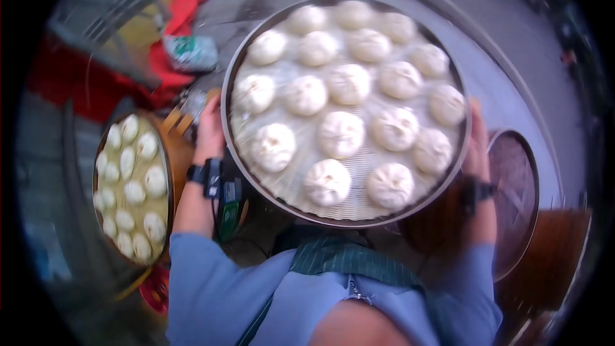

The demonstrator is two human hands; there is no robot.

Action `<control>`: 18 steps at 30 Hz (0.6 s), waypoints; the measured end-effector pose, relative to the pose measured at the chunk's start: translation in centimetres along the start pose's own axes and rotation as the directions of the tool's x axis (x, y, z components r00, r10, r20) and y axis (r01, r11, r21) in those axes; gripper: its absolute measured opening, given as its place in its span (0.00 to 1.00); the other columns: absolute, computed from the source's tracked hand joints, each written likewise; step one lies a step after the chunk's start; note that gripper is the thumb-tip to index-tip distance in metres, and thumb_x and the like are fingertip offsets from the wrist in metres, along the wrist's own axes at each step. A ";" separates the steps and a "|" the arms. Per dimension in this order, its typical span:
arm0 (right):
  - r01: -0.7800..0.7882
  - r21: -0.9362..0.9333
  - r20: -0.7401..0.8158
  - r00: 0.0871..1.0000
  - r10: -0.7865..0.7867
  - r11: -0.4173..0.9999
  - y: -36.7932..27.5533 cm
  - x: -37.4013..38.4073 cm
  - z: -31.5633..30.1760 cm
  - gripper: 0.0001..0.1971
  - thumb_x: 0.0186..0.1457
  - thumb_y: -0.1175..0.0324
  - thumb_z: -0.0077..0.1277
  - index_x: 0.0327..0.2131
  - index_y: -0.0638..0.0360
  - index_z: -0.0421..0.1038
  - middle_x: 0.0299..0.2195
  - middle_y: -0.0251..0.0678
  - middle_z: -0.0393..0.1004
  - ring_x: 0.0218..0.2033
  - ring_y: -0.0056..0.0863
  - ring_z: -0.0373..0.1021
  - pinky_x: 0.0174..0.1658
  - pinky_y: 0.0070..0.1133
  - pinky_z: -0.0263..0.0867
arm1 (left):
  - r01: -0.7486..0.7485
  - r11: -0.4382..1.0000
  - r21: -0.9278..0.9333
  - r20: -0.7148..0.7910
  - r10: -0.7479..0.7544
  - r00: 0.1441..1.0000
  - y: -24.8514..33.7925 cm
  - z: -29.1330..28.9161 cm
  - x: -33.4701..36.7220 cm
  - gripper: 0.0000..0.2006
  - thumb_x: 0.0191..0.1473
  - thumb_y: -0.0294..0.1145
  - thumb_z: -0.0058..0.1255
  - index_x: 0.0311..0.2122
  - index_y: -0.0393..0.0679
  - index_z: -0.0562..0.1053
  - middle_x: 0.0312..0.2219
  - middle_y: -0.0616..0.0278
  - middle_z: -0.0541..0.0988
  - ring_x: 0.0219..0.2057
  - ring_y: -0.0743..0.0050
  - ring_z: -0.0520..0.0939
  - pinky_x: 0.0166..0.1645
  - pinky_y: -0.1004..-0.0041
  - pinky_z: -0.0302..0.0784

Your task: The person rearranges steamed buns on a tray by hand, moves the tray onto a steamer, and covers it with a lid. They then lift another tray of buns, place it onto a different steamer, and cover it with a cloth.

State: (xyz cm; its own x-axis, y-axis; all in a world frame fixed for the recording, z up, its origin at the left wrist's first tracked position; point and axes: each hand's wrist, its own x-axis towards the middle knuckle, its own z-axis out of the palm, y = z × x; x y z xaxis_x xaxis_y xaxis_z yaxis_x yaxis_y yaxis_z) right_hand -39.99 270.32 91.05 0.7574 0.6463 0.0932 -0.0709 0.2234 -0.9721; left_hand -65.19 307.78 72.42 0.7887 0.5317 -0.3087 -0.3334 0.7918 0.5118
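Observation:
A round steamer tray with a metal rim and a pale woven liner is held up in front of my chest. Several white pleated buns sit spaced apart across it. My left hand grips the tray's left side. On the opposite side, my right hand is wrapped around the rim. The tray's edge hides part of the fingers of both hands.
At the left stands a wooden steamer filled with several smaller buns. Red cloth and a white-and-green plastic bag lie beyond it. To the right are another round tray and a brown wooden surface. Grey pavement stretches behind.

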 end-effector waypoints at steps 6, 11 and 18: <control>-0.197 0.620 -0.282 0.848 0.449 0.760 6.4 0.9 -17.2 0.13 0.57 0.64 0.42 0.43 0.58 0.64 0.42 0.42 0.68 0.43 0.34 0.67 0.49 0.32 0.64 | 0.135 0.981 0.136 -0.202 -0.106 0.974 -5.6 -1.3 -0.1 0.14 0.53 0.28 0.40 0.41 0.31 0.70 0.41 0.50 0.74 0.42 0.61 0.75 0.51 0.66 0.69; -0.157 0.568 -0.373 0.826 0.423 0.808 4.5 1.4 -22.5 0.17 0.59 0.62 0.38 0.49 0.59 0.60 0.45 0.42 0.66 0.46 0.34 0.64 0.52 0.30 0.60 | -0.022 0.883 0.468 -0.122 0.090 0.988 -11.4 1.0 0.9 0.09 0.50 0.24 0.42 0.36 0.32 0.70 0.36 0.52 0.75 0.38 0.64 0.77 0.47 0.68 0.72; -0.252 0.530 -0.354 0.801 0.482 0.809 5.2 1.1 -27.5 0.19 0.59 0.60 0.37 0.49 0.61 0.58 0.46 0.43 0.66 0.46 0.35 0.65 0.51 0.31 0.61 | 0.071 0.949 0.306 -0.201 -0.008 0.980 -16.7 2.4 2.7 0.11 0.54 0.26 0.38 0.39 0.34 0.71 0.36 0.59 0.75 0.38 0.73 0.75 0.45 0.76 0.71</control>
State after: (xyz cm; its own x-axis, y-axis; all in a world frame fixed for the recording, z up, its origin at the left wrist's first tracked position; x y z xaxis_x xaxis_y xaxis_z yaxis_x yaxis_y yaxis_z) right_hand -21.66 252.11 80.13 0.8026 0.3670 -0.4702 -0.5929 0.4048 -0.6962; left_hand -56.24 295.22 64.96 0.6718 0.5746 -0.4674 -0.1027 0.6972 0.7095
